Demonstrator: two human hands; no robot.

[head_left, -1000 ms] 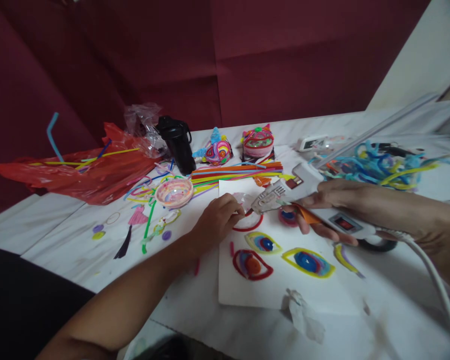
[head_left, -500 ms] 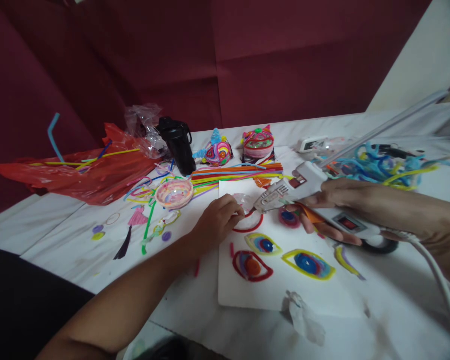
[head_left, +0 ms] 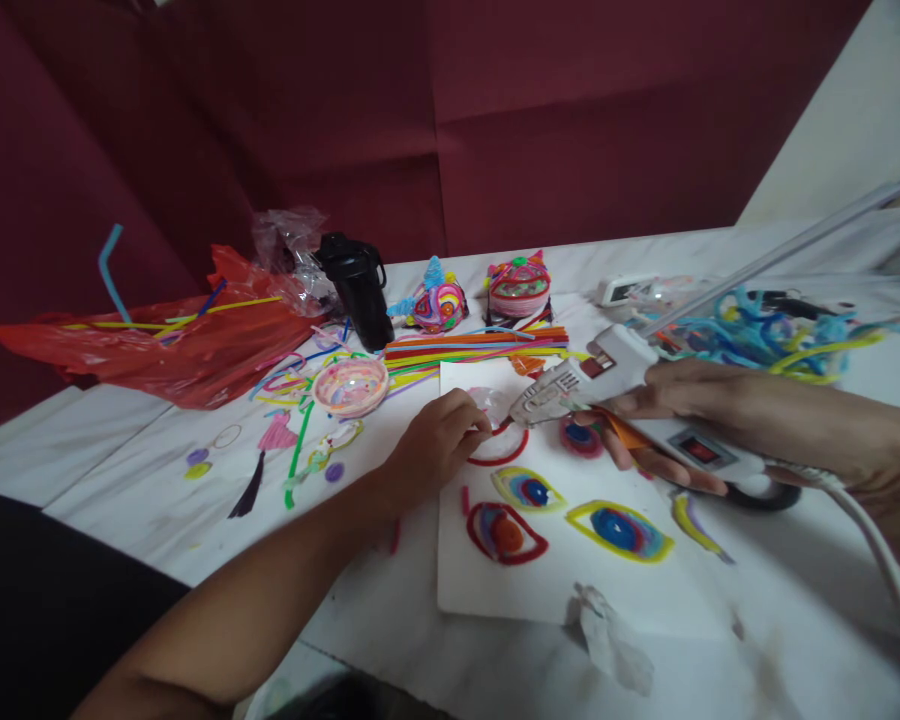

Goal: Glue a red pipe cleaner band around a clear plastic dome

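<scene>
My right hand [head_left: 645,430] is wrapped round a white hot glue gun [head_left: 622,370] with an orange trigger and a long clear glue stick in its back. The gun's nozzle points left and down, close to the fingertips of my left hand [head_left: 446,430]. Those fingers pinch a red pipe cleaner [head_left: 504,458], bent into a curve on a white board [head_left: 465,590]. Beside the curve lies a clear round plastic piece [head_left: 491,402], partly hidden. Below it are eye shapes of coloured pipe cleaner, one edged in red [head_left: 507,533] and another edged in yellow [head_left: 621,530].
Behind the board lie bundled pipe cleaners [head_left: 480,345], a pink bowl [head_left: 350,387], a black bottle [head_left: 356,290] and two decorated pieces. A red plastic bag [head_left: 172,350] is at left, blue pipe cleaners [head_left: 757,325] at right. Crumpled tissue [head_left: 611,640] lies in front. A white cord [head_left: 870,550] trails right.
The view has shifted very slightly. Both hands, the glue gun and the red pipe cleaner keep nearly the same positions.
</scene>
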